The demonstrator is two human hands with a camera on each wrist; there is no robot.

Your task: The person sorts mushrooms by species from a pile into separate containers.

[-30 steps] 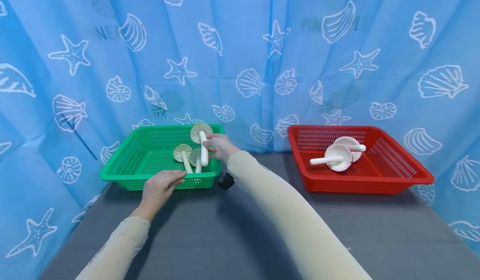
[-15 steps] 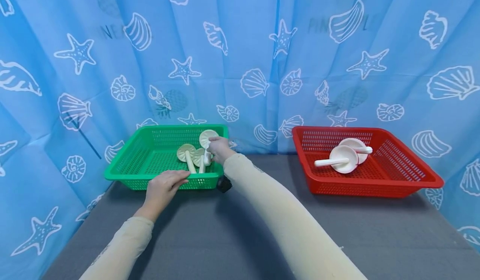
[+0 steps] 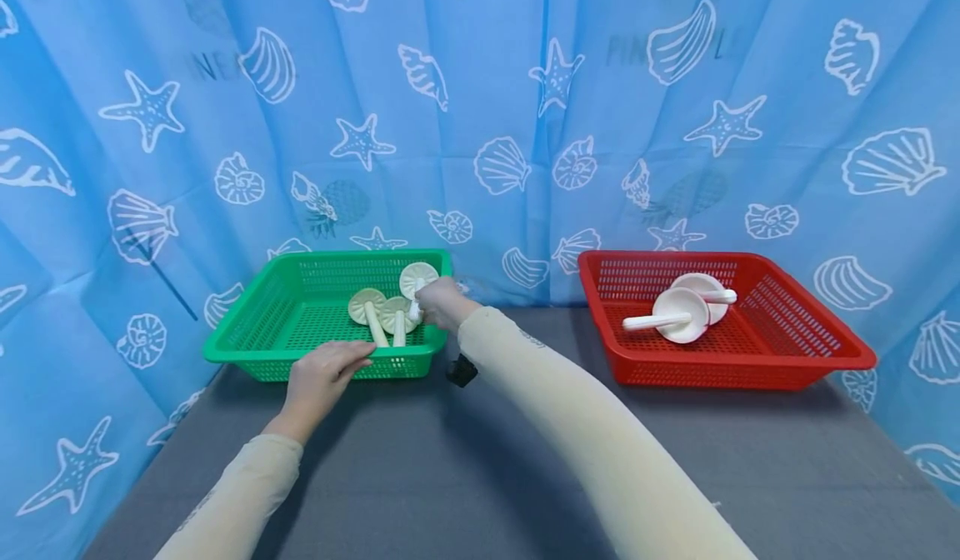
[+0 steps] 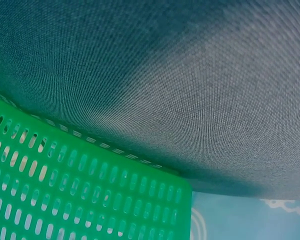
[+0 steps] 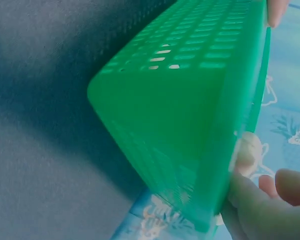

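Observation:
My right hand point(image 3: 444, 302) holds a white mushroom-shaped piece point(image 3: 417, 277) by its stem, inside the right end of the green basket point(image 3: 258, 355). Its round ribbed disc shows beyond the fingers, which hide most of the stem. Two similar cream pieces lie close by, one disc point(image 3: 366, 306) to the left and another disc point(image 3: 397, 313) nearer, with stems pointing toward the front wall. My left hand point(image 3: 322, 381) rests on the basket's front rim, fingers fairly straight. In the right wrist view, the thumb and fingers point(image 5: 250, 195) are at the green rim, partly blurred.
To the right stands a red plastic basket point(image 3: 705, 372) with two white mushroom-shaped pieces point(image 3: 681, 314) overlapping inside, pinkish at their edges. Both baskets stand on a dark grey cloth point(image 3: 420, 477). A blue shell-patterned curtain point(image 3: 495, 110) hangs behind them.
My right hand has lowered the white mushroom-shaped piece from above the green basket down beside the two others at its right end. The left hand has stayed on the rim.

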